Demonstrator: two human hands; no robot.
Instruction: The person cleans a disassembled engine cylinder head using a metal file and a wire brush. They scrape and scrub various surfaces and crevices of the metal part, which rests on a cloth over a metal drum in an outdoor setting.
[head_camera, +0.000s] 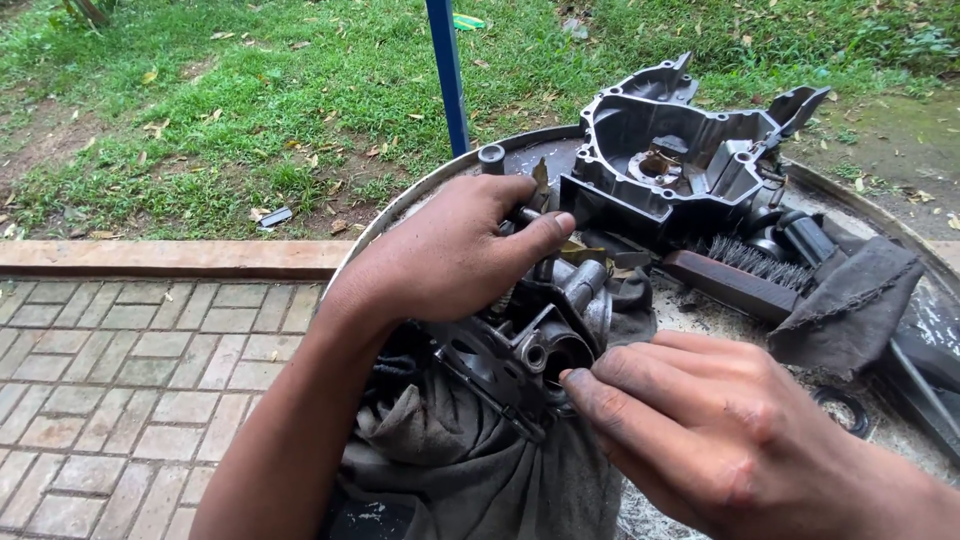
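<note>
**Both hands on the carburettor, round bore facing the right fingertips**

Right hand (720, 430), nearest the camera, is pinching at the bore rim of the grimy grey metal carburettor body (540, 330), lying just left of it on a dark grey rag (470, 460). Left hand (450, 255) is gripping its top. Beyond: wire brush (745, 270), grey cast engine cover (680, 150).

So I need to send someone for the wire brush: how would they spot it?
On the round metal tray, look right of the left hand, just below the big grey engine casing. The brush has a brown wooden block and dark bristles, unlike the grey rags nearby.
</note>
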